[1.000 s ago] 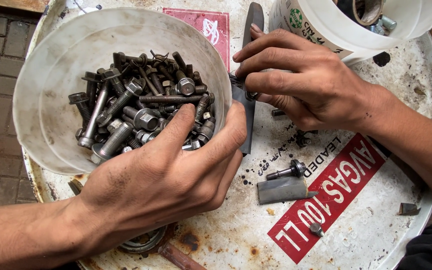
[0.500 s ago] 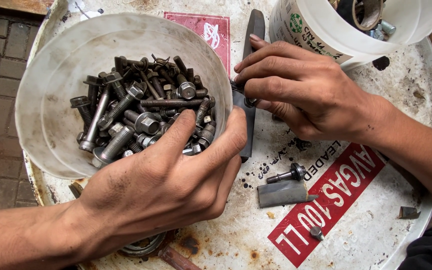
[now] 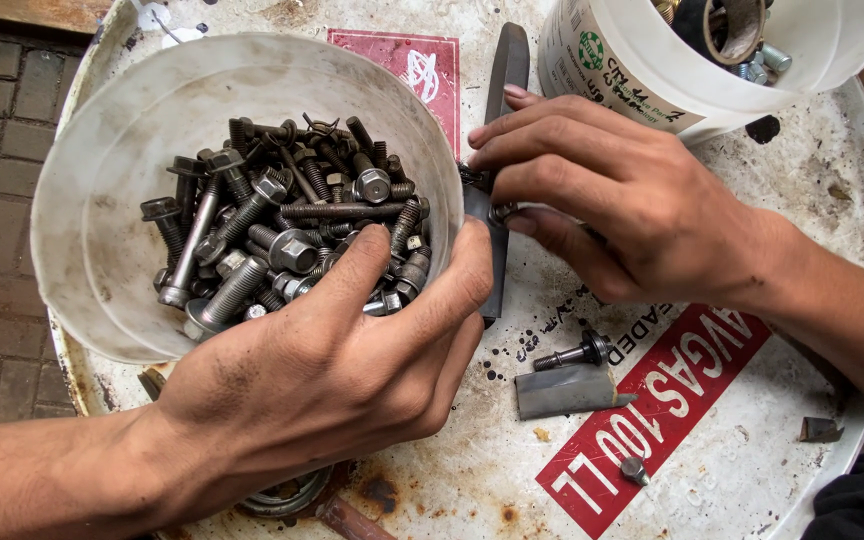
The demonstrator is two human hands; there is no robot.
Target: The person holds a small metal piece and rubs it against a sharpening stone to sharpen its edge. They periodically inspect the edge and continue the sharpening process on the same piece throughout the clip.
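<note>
so the left hand [image 3: 342,370] grips the rim of the white plastic bucket of rusty bolts [image 3: 92,230], fingers curled inside, while the right hand [image 3: 612,205] pinches a small metal nut [image 3: 500,212]

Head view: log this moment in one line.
left hand: gripping white bucket rim, fingers among bolts | right hand: pinching small part beside flat tool

The left hand [image 3: 342,370] lies over the lower right rim of the wide white plastic bucket [image 3: 102,230], so that side is closed; the bucket is open from above at its left half. Between this bucket and the second white plastic tub [image 3: 632,70] in the upper right, the right hand [image 3: 622,200] and a flat dark metal bar [image 3: 500,170] fill the gap. In the lower right of the frame the rusty white drum top [image 3: 752,470] has room, with only a loose grey bolt [image 3: 572,353], a small grey metal block [image 3: 564,390] and a small nut [image 3: 635,468] lying there.
</note>
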